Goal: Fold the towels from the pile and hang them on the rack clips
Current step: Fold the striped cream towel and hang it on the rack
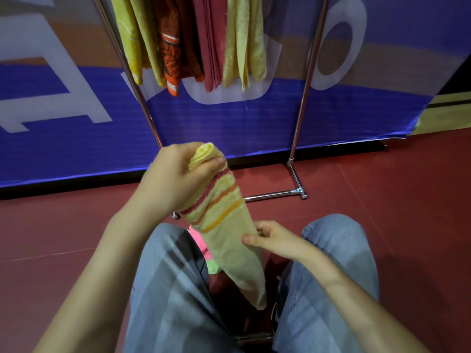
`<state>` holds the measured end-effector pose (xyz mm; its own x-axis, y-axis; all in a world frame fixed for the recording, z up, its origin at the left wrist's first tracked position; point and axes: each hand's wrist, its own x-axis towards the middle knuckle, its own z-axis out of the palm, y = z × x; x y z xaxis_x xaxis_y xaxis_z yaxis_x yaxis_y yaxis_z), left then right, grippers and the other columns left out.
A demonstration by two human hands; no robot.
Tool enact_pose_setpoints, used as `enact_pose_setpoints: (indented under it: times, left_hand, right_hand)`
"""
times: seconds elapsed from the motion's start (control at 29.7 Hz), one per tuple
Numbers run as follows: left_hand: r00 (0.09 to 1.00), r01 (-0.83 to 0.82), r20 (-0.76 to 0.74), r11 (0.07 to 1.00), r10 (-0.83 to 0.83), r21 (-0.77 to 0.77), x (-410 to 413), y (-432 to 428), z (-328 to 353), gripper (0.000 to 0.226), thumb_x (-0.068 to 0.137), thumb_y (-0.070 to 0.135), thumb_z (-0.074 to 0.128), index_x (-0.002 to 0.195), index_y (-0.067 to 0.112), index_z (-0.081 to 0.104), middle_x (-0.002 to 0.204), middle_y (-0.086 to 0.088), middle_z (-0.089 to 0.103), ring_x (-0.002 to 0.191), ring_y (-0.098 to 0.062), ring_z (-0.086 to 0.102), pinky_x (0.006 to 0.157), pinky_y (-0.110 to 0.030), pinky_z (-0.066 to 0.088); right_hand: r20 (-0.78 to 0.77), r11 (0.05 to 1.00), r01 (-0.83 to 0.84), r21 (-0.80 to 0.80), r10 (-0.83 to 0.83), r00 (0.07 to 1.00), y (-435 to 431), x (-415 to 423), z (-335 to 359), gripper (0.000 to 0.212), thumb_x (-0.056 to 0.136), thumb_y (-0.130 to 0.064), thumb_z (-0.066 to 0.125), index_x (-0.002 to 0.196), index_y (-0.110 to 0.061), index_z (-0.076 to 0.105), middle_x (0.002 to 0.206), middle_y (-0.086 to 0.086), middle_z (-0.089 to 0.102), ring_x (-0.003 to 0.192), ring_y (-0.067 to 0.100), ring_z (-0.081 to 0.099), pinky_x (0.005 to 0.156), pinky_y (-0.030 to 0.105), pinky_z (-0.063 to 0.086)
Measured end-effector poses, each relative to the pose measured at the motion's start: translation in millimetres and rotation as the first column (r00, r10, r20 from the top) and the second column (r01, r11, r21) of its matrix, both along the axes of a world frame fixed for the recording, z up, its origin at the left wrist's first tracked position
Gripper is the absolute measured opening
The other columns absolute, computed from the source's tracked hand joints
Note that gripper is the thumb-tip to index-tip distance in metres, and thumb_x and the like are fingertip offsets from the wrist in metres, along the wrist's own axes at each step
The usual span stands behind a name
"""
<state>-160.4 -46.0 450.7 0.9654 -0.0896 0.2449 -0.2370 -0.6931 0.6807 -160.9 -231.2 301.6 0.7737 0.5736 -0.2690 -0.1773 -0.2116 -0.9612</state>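
Note:
A yellow towel (pixel 229 240) with red and orange stripes hangs folded lengthwise between my knees. My left hand (pixel 173 179) grips its top end in front of the rack. My right hand (pixel 270 238) pinches the towel's right edge lower down. Beneath it lies a pink and green towel (pixel 206 253), mostly hidden by the yellow one. Several towels (pixel 191 42) in yellow, orange and dark red hang from the chrome rack (pixel 304 98) ahead; its clips are out of view above.
The rack's foot bar (pixel 275 194) rests on the dark red floor right in front of my knees. A blue and white banner (pixel 76 123) stands behind the rack. My jeans-clad legs (pixel 168 289) frame the towel on both sides.

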Motion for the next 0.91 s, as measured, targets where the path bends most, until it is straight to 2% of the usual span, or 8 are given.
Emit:
enact_pose_setpoints:
  times: [0.13,0.24,0.3,0.37,0.47,0.64,0.74,0.91]
  left_hand:
    - [0.996,-0.085,0.008,0.989,0.085,0.117,0.7,17.5,-9.2,0.04,0.06,0.062,0.045,0.07,0.027,0.062,0.068,0.001,0.065,0.074,-0.025,0.062,0.07,-0.04,0.051]
    - [0.987,-0.01,-0.152,0.967,0.05,0.253,-0.5,28.5,-27.8,0.027,0.057,0.061,0.046,0.064,0.036,0.052,0.073,0.006,0.062,0.077,-0.021,0.059,0.074,-0.035,0.049]
    - [0.955,0.115,-0.289,0.983,-0.07,0.144,-1.4,28.7,-42.1,0.016,0.066,0.051,0.055,0.069,0.035,0.057,0.075,0.012,0.066,0.077,-0.006,0.061,0.077,-0.027,0.048]
    - [0.901,0.228,-0.372,0.973,-0.221,-0.025,-6.6,15.2,-52.2,0.008,0.081,0.037,0.059,0.079,0.031,0.063,0.076,0.021,0.066,0.077,0.009,0.059,0.075,-0.009,0.043]
    - [0.848,0.317,-0.377,0.926,-0.373,-0.204,-15.3,-12.6,-64.8,0.039,0.081,0.048,0.047,0.095,0.018,0.066,0.092,0.013,0.068,0.087,0.003,0.06,0.083,-0.011,0.044]
    - [0.869,0.217,-0.316,0.868,-0.381,-0.447,-22.7,-34.7,-71.3,0.034,0.087,0.045,0.044,0.061,0.028,0.059,0.06,0.018,0.058,0.061,0.006,0.048,0.064,-0.01,0.04]
    - [0.878,0.262,-0.242,0.838,-0.413,-0.479,-25.5,-37.8,-70.3,0.041,0.074,0.061,0.051,0.053,0.026,0.051,0.051,0.016,0.045,0.052,0.003,0.038,0.053,-0.011,0.032]
    - [0.88,0.221,-0.247,0.81,-0.406,-0.544,-25.2,-31.6,-64.7,0.034,0.067,0.05,0.053,0.05,0.021,0.055,0.049,0.009,0.042,0.046,-0.001,0.036,0.044,-0.012,0.03]
  right_hand:
    - [0.008,0.995,0.102,-0.012,-0.102,0.995,-3.7,-1.2,-4.9,0.019,0.08,-0.021,0.062,0.064,-0.016,0.052,0.057,-0.012,0.047,0.05,-0.005,0.04,0.052,0.013,0.031]
    - [0.05,0.999,0.042,0.026,-0.043,0.998,-7.0,-0.4,11.0,0.029,0.08,-0.024,0.062,0.064,-0.005,0.048,0.051,-0.013,0.039,0.049,-0.001,0.032,0.048,0.012,0.025]
    - [0.071,0.997,-0.004,0.074,-0.002,0.997,-7.8,1.1,23.9,0.041,0.075,-0.035,0.062,0.075,0.006,0.055,0.063,0.003,0.041,0.058,0.006,0.036,0.051,0.015,0.027]
    - [0.056,0.993,-0.065,0.099,0.059,0.997,-7.7,3.5,36.9,0.03,0.082,-0.022,0.061,0.081,0.008,0.058,0.065,-0.003,0.054,0.061,0.003,0.047,0.054,0.011,0.034]
    - [0.021,0.981,-0.148,0.122,0.146,0.989,-7.3,4.4,56.3,0.012,0.087,-0.003,0.052,0.082,-0.011,0.059,0.053,-0.018,0.06,0.052,-0.007,0.053,0.053,0.005,0.039]
    - [0.029,0.981,-0.137,0.135,0.134,0.991,-11.8,2.0,77.5,0.017,0.075,-0.032,0.069,0.067,-0.02,0.06,0.053,-0.016,0.05,0.051,-0.004,0.042,0.05,0.009,0.031]
    - [0.019,0.975,-0.165,0.146,0.164,0.986,-15.7,2.2,82.1,0.021,0.078,-0.019,0.063,0.058,-0.024,0.06,0.047,-0.018,0.045,0.046,-0.004,0.038,0.049,0.008,0.031]
    - [-0.059,0.971,-0.218,0.102,0.224,0.973,-17.8,4.0,69.1,0.029,0.079,-0.019,0.064,0.093,0.006,0.061,0.062,-0.015,0.062,0.06,-0.005,0.055,0.06,0.008,0.041]
